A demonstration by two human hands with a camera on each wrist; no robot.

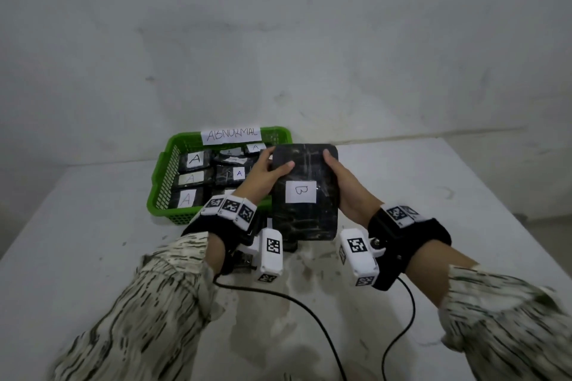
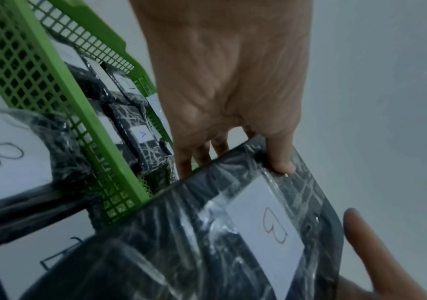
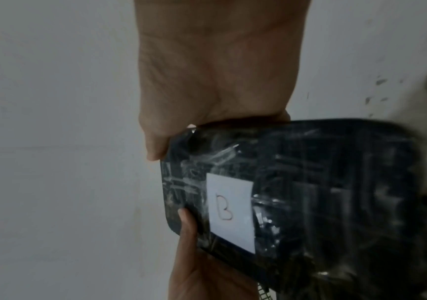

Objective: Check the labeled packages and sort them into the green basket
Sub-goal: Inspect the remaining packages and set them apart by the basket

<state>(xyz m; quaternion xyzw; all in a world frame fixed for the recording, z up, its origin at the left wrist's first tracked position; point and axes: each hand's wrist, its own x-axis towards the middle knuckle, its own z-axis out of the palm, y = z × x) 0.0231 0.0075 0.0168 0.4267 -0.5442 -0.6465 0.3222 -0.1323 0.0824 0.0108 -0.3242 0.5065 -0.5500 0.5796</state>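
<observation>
Both hands hold a black plastic-wrapped package (image 1: 305, 210) with a white label marked B, lifted above the table just right of the green basket (image 1: 161, 192). My left hand (image 1: 263, 170) grips its left edge, thumb on top and fingers underneath. My right hand (image 1: 340, 179) grips the right edge the same way. In the left wrist view the package (image 2: 207, 233) shows its B label, with the left hand (image 2: 233, 91) above it. In the right wrist view the right hand (image 3: 207, 91) pinches the package (image 3: 322, 203). The basket holds several black packages labelled A (image 1: 195, 159).
A paper sign reading ABNORMAL (image 1: 231, 134) is fixed to the basket's far rim. More black packages (image 2: 61, 146), one labelled B, lie on the table beside the basket's near wall, under the held one. Black cables (image 1: 309, 312) trail across the white table (image 1: 464, 195) near me.
</observation>
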